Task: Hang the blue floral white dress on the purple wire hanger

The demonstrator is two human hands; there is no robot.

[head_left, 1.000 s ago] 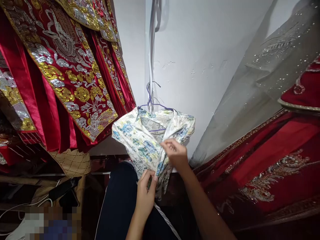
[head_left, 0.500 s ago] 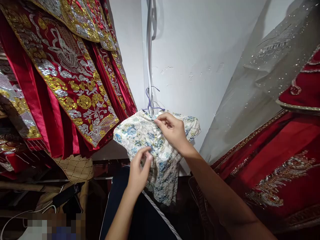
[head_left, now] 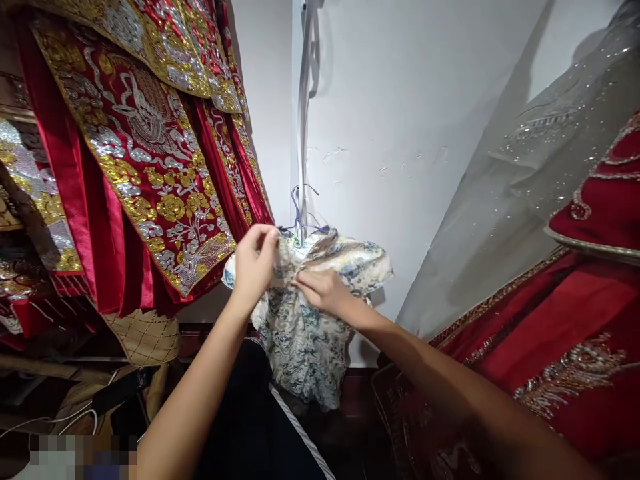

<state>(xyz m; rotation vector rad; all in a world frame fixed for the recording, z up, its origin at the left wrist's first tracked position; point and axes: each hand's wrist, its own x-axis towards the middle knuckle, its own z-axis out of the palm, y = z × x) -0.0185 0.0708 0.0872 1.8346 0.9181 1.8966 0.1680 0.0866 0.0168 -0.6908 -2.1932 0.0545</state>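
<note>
A short-sleeved floral shirt [head_left: 305, 347], cream with blue and green flowers, hangs on a thin purple wire hanger [head_left: 296, 210] in front of me. My left hand [head_left: 254, 267] is raised at the collar on the left side, thumb and forefinger pinched on the cloth edge. Lower down, my right hand [head_left: 326, 292] pinches the shirt's front near the middle of the chest. The cloth between my hands is bunched and a little blurred. My left hand covers part of the left shoulder.
A red costume [head_left: 170, 207] with gold and silver embroidery hangs close on the left. To the right are a sheer sequined veil [head_left: 480, 200] and a red beaded gown [head_left: 575, 300]. A white strap [head_left: 303, 113] runs down the wall. Cables and dark items lie at lower left.
My left hand has risen from the shirt's lower front to its collar. My right hand has dropped from the neckline to mid-chest. The shirt's front has become creased and pulled.
</note>
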